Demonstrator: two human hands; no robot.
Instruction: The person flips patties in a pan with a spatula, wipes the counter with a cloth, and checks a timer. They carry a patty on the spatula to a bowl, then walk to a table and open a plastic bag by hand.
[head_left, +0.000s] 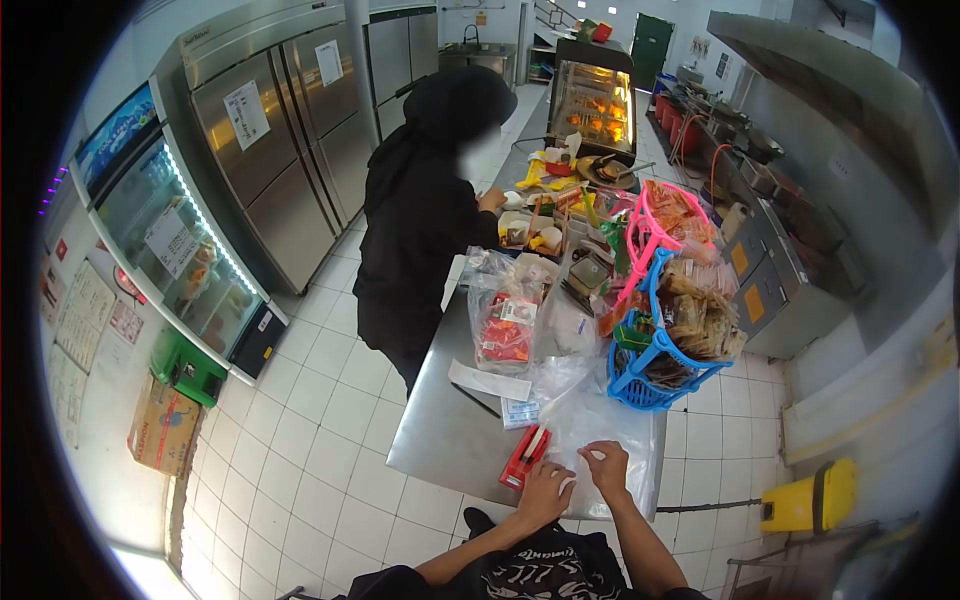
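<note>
Both of my hands are over the near end of the steel table (430, 440). My left hand (545, 493) has its fingers bent together beside a red tape dispenser (524, 458); something small and whitish shows at its fingertips. To its right, my right hand (606, 468) is pinched at the edge of clear plastic sheeting (600, 420); what lies between its fingertips is too small to make out. A blue-and-white packet (520, 413) and a white paper strip (489, 381) lie beyond the dispenser.
A co-worker in black (410, 220) stands at the table's left side. Blue (640, 385) and pink (645, 235) baskets of packets stand on the right. A plastic bag with red packs (503, 330) lies mid-table. A yellow bin (810, 497) is on the floor right.
</note>
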